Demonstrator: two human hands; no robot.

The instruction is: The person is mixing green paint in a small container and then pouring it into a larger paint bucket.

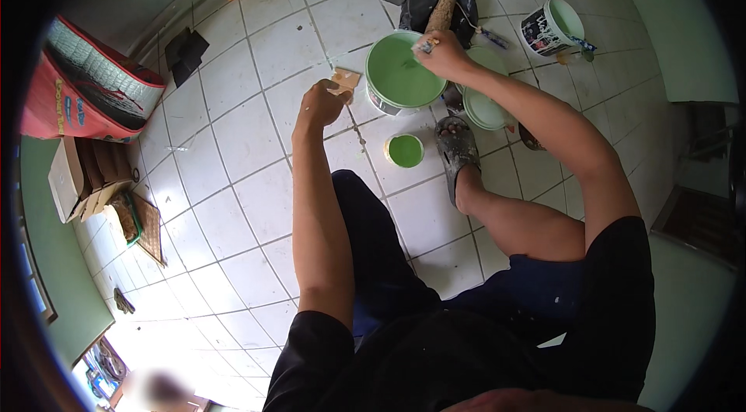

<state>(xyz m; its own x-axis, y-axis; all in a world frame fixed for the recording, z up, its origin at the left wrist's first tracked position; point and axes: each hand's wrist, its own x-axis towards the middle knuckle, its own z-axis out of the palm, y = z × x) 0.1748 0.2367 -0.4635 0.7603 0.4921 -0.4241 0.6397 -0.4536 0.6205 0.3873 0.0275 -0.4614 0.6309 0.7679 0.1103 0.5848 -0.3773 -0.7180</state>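
A large white bucket of light green paint (406, 70) stands on the floor in front of me. Over its right rim is my right hand (443, 55), fingers closed; what they grip is too small to make out. My left hand (320, 104) is left of the bucket, its fingers closed on the edge of a small tan piece of cardboard (346, 78). Nearer to me, a small tub (404, 151) holds brighter green paint. Behind my right hand, a paint roller (440, 14) with a tan, textured sleeve rests on a black plastic bag (420, 1).
Pale green lids (486, 109) lie right of the bucket, by my clog-clad foot (457, 149). A smaller paint bucket (553, 28) stands at the far right, with a brush (583, 44) beside it. Cardboard boxes (93, 171) and a red insulated bag (93, 89) are on the left.
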